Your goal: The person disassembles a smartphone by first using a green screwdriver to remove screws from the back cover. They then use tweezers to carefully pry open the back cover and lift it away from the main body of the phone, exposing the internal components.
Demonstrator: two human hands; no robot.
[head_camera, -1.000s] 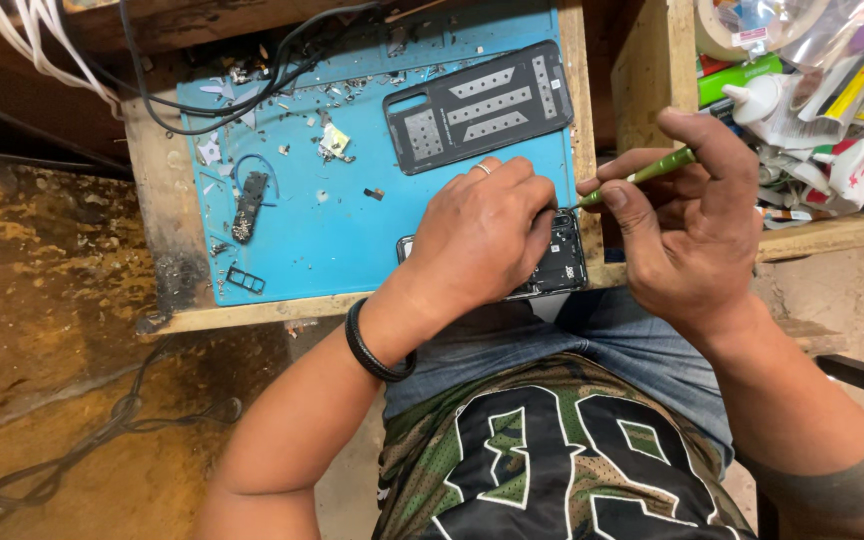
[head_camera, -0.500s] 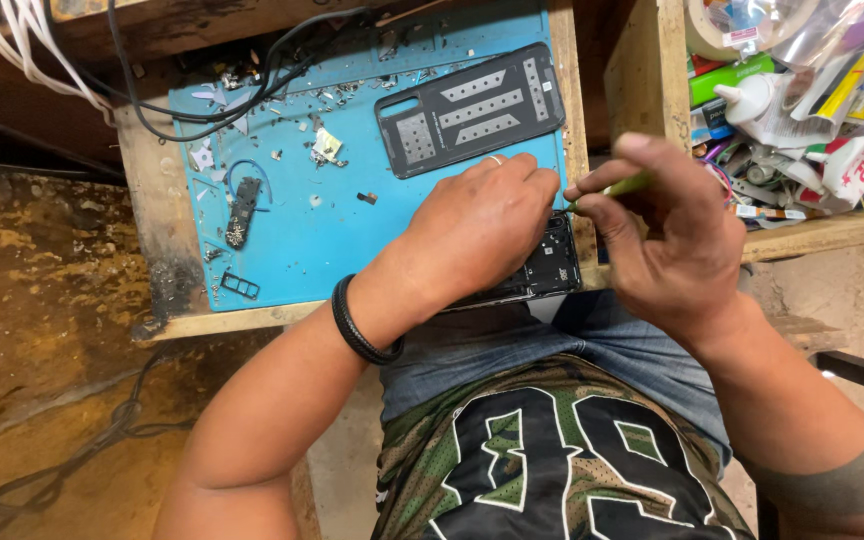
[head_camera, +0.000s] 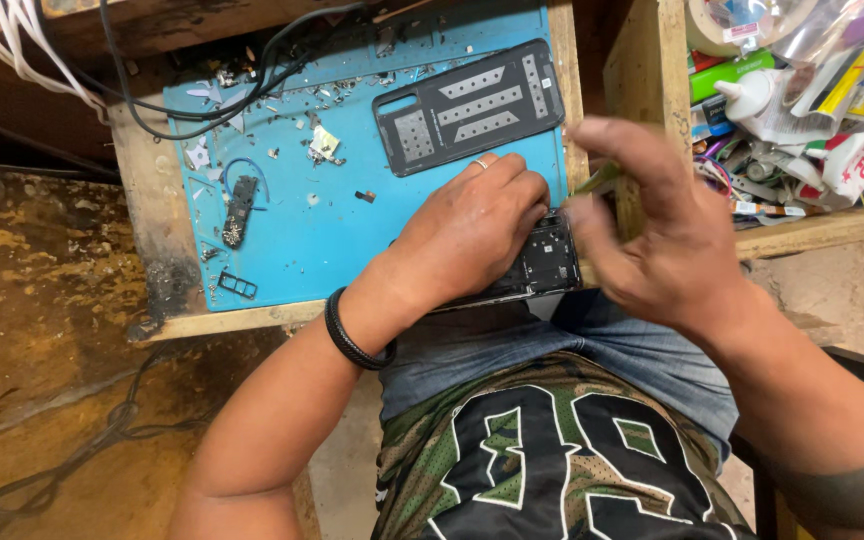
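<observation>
My left hand [head_camera: 477,225] presses down on an opened black phone [head_camera: 544,262] that lies at the near right corner of a blue work mat [head_camera: 302,240]. A ring shows on one finger and a black band on the wrist. My right hand [head_camera: 657,235] is blurred just right of the phone, its fingers pinching a thin green tool [head_camera: 597,180] whose tip points toward the phone. A black phone back cover [head_camera: 467,105] lies on the mat just beyond my left hand.
Small parts, screws and a dark component [head_camera: 240,208] are scattered over the mat's left half. Black and white cables [head_camera: 132,60] run along the far edge. A wooden post [head_camera: 642,70] separates a cluttered bin of tubes and packets [head_camera: 802,110] on the right.
My right hand has moved left and closer to the phone, its fingers curling over the green tool. My left hand stays on the phone.
</observation>
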